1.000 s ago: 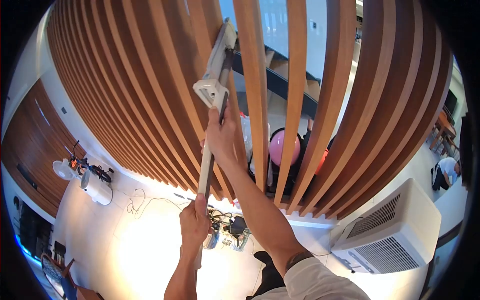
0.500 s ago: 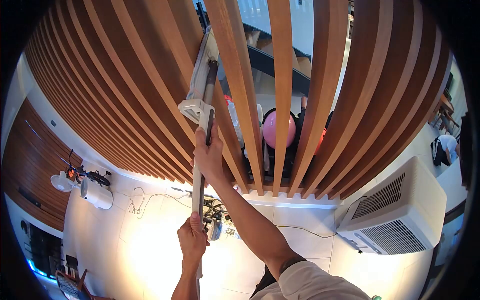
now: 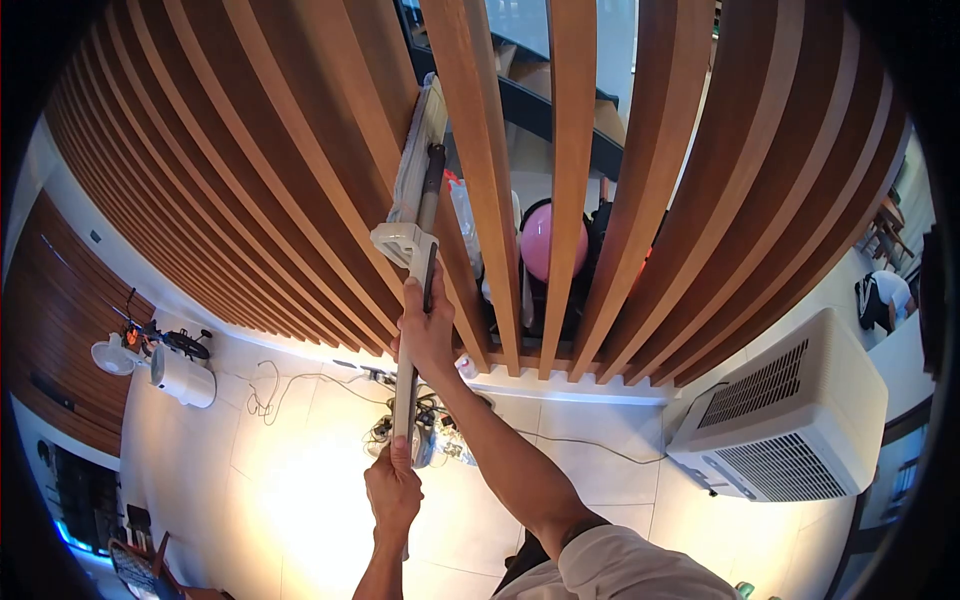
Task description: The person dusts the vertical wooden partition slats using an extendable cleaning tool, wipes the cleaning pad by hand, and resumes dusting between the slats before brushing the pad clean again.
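While my right hand (image 3: pixel 427 340) grips the flat mop (image 3: pixel 403 400) high up and my left hand (image 3: pixel 394 490) is wrapped round it lower down, its pad (image 3: pixel 412 160) sits in the gap between two wooden slats (image 3: pixel 478 150), seemingly against one's side. I judge the step in hand to be wiping that face; the next stroke calls for holding the pad in line with the gap.

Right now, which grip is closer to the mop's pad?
The right grip: it is the upper one, just below the white bracket, while the left grip holds the pole lower down.
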### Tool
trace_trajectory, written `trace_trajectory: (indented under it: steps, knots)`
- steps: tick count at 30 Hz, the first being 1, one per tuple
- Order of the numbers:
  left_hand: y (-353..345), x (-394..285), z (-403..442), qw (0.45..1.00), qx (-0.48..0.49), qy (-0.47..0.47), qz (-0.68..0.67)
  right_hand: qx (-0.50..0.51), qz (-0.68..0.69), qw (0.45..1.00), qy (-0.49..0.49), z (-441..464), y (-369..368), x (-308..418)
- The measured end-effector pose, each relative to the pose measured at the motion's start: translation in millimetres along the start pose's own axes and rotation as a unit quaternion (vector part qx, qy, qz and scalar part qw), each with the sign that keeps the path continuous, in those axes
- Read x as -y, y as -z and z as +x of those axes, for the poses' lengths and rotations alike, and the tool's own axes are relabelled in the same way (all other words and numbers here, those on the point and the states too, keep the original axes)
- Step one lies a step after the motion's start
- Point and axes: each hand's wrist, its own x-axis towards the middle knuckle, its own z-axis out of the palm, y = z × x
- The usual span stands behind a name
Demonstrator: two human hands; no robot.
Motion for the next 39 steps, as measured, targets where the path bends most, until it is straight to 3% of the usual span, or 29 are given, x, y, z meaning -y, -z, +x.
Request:
trace_trajectory:
  steps: [15, 39]
  knots:
    - [-14.3, 47.5, -5.4, 0.990, 0.007, 0.069, 0.123, -0.014, 0.006, 0.996, -0.086, -20.3, 32.5, -59.3]
    - [-26.0, 78.2, 14.5, 0.975, 0.023, 0.032, 0.219, -0.052, -0.010, 0.980, -0.191, -17.9, 56.5, -133.5]
